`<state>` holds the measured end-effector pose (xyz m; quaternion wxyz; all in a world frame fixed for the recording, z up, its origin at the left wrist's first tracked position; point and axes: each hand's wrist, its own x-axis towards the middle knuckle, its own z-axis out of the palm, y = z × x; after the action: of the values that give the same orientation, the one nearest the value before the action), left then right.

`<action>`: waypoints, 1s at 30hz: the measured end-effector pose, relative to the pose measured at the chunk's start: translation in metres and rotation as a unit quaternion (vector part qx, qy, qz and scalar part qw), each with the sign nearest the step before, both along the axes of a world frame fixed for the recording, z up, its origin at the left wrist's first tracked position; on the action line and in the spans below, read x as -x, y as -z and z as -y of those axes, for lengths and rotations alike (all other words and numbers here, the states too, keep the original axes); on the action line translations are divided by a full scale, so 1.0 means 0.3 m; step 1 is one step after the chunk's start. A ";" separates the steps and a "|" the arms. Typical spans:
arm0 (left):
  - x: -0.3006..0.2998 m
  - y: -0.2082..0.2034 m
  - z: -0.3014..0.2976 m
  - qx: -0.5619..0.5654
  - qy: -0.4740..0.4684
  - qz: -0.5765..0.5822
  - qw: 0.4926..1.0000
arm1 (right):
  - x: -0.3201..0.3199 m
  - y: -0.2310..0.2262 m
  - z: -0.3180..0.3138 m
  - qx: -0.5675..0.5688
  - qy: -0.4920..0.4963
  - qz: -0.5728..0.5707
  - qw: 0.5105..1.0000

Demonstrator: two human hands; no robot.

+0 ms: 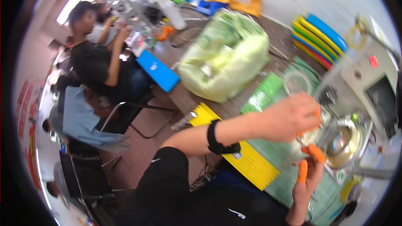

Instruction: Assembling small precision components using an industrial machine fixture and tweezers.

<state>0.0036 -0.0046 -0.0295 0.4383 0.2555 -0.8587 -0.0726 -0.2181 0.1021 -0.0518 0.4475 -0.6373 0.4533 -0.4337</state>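
Note:
My left hand (289, 119) reaches across the bench with its fingers curled closed, and orange finger cots show at the fingertips. What it pinches, if anything, is hidden behind the fingers. Just below it is my right hand (307, 175), its thumb and fingers apart, also wearing orange finger cots; I see nothing between them. A shiny round gold-coloured metal part (343, 144) of a bench machine lies right beside both hands. Behind my left hand stands a round whitish dish (297, 83). Under my left forearm lies a yellow tray (255, 165) with a toothed edge.
A large pale-green plastic bag (226, 58) stands on the bench, with a green packet (264, 94) nearby. Stacked coloured trays (318, 39) lean by the wall. A grey machine housing (364, 73) with a red button borders the right. Beyond a blue tray (159, 71), a person (96, 56) sits.

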 end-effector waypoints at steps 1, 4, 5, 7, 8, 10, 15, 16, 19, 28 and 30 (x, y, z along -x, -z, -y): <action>-0.003 -0.009 -0.008 -0.007 0.025 0.012 1.000 | -0.013 0.017 0.000 0.015 -0.021 0.016 1.000; -0.031 -0.017 -0.019 0.036 0.002 0.026 0.999 | -0.028 0.042 0.017 -0.005 -0.015 0.054 0.998; -0.032 -0.017 -0.023 0.046 -0.010 0.030 0.998 | -0.032 0.046 0.023 -0.011 -0.026 0.053 0.998; -0.021 -0.032 -0.022 0.023 -0.031 0.068 0.997 | -0.061 0.026 0.026 -0.005 -0.025 0.045 0.999; -0.020 -0.034 -0.019 0.033 -0.030 0.065 0.997 | -0.082 0.019 0.023 0.001 -0.007 0.062 0.998; -0.019 -0.051 -0.018 0.053 -0.088 0.048 0.994 | -0.102 0.027 0.033 0.005 0.008 0.092 0.996; -0.008 -0.012 -0.023 0.101 -0.120 0.110 0.981 | -0.142 0.052 0.032 -0.051 0.078 0.182 0.979; -0.003 -0.011 -0.027 0.104 -0.109 0.117 0.982 | -0.148 0.055 0.029 -0.063 0.096 0.207 0.972; 0.022 -0.004 -0.018 0.102 -0.088 0.065 0.989 | -0.154 0.043 0.031 -0.099 0.142 0.263 0.949; -0.051 -0.040 -0.005 -0.008 -0.063 0.062 0.996 | -0.254 0.003 0.155 -0.116 0.168 0.392 0.897; -0.034 -0.055 0.007 -0.019 -0.048 0.084 0.995 | -0.239 -0.010 0.173 -0.097 0.164 0.440 0.878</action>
<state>0.0139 -0.0066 -0.0129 0.3625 0.3098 -0.8778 -0.0458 -0.1463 0.0502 -0.0487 0.5832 -0.2510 0.3478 -0.6899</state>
